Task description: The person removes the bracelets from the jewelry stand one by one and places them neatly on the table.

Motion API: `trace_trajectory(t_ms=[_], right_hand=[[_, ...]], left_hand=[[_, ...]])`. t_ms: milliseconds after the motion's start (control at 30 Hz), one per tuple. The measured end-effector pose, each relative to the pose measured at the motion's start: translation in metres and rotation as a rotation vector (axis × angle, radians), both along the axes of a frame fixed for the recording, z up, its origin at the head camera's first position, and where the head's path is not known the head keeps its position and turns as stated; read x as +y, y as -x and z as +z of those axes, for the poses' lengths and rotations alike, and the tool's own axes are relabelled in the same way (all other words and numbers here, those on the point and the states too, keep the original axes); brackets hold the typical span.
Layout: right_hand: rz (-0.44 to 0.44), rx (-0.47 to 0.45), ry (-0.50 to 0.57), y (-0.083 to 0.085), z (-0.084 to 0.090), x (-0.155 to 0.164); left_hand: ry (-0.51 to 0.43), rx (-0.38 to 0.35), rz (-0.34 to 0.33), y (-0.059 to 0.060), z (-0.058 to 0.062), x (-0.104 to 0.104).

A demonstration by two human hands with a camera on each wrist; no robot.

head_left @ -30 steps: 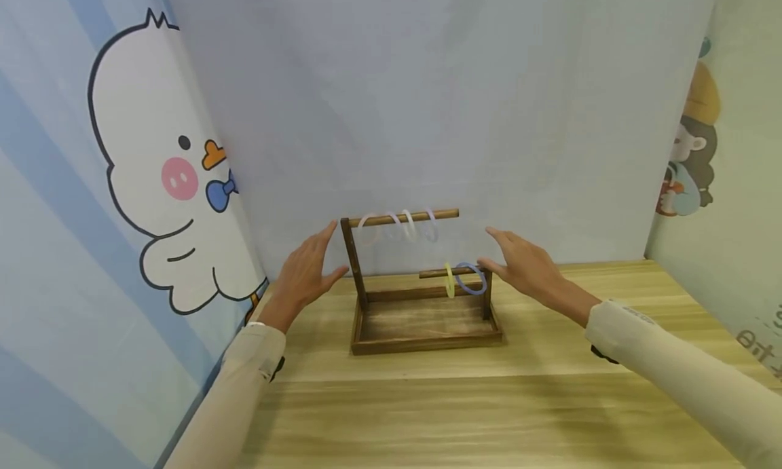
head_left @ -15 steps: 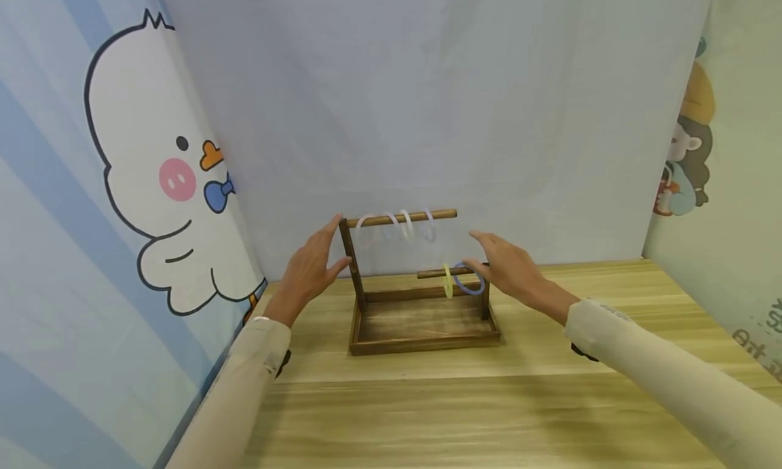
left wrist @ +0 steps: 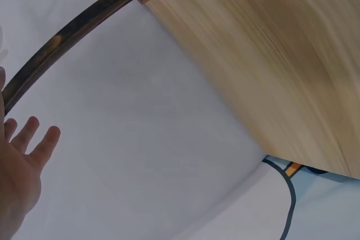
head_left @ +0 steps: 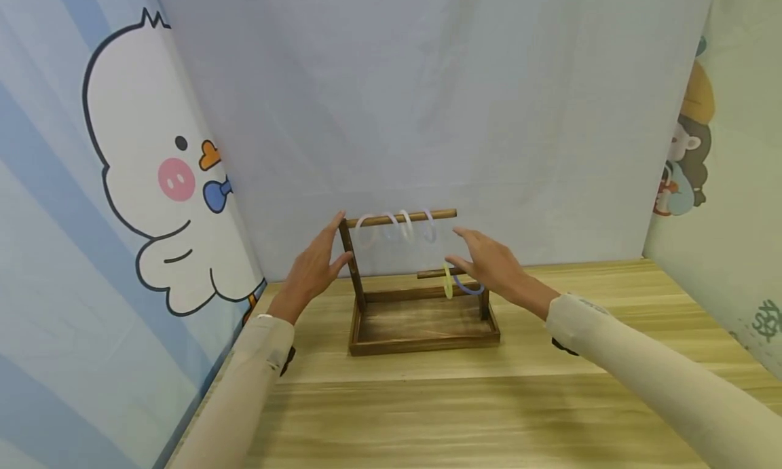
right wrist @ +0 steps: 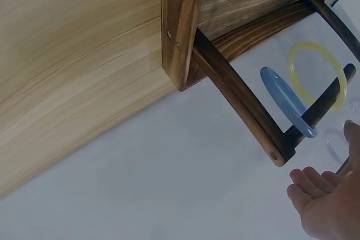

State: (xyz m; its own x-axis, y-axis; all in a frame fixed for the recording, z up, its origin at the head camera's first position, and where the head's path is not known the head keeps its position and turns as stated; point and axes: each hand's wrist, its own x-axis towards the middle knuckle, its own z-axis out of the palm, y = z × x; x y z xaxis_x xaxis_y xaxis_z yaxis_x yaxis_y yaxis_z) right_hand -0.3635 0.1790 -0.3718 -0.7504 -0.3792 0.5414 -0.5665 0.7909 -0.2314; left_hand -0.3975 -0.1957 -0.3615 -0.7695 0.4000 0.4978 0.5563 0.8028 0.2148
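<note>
A dark wooden rack (head_left: 424,347) with a tray base stands on the table. On its upper bar (head_left: 442,214) hang several pale, see-through rings (head_left: 407,230). A yellow ring (head_left: 448,289) and a blue ring (right wrist: 284,99) hang on the lower bar (right wrist: 326,105). My left hand (head_left: 313,269) is beside the tall left post (head_left: 354,272), fingers extended and thumb apart, holding nothing; whether it touches the post I cannot tell. My right hand (head_left: 493,262), also without anything in it, is at the short right post, thumb spread, partly covering the blue ring in the head view.
The light wood tabletop (head_left: 403,415) extends in front of the rack. Behind hangs a pale grey cloth (head_left: 440,102). A wall with a cartoon bird (head_left: 146,150) rises on the left, and a printed pale wall (head_left: 745,150) on the right.
My right hand has moved left, from beside the short post to over it, now covering part of the blue ring. The left hand has shifted slightly right and up towards the tall post.
</note>
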Motion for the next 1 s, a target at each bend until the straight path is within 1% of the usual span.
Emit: trace_trajectory(t_ms=[200, 300, 433, 567, 733, 1000], right_hand=[[-0.006, -0.036, 0.033, 0.001, 0.005, -0.012], [-0.010, -0.036, 0.044, 0.001, 0.007, -0.017], [-0.012, -0.026, 0.065, 0.001, 0.009, -0.023], [-0.021, -0.051, 0.099, 0.003, 0.010, -0.029], [-0.024, -0.086, 0.147, 0.006, 0.011, -0.036], [-0.017, -0.104, 0.189, 0.009, 0.013, -0.041]], left_hand=[[-0.051, -0.030, -0.035, 0.002, 0.000, 0.001], [-0.071, -0.047, -0.043, 0.003, -0.001, 0.002], [-0.112, -0.058, -0.079, 0.007, -0.003, 0.003], [-0.151, -0.073, -0.114, 0.010, -0.006, 0.003], [-0.201, -0.100, -0.130, 0.013, -0.009, 0.003], [-0.260, -0.117, -0.176, 0.017, -0.012, 0.005]])
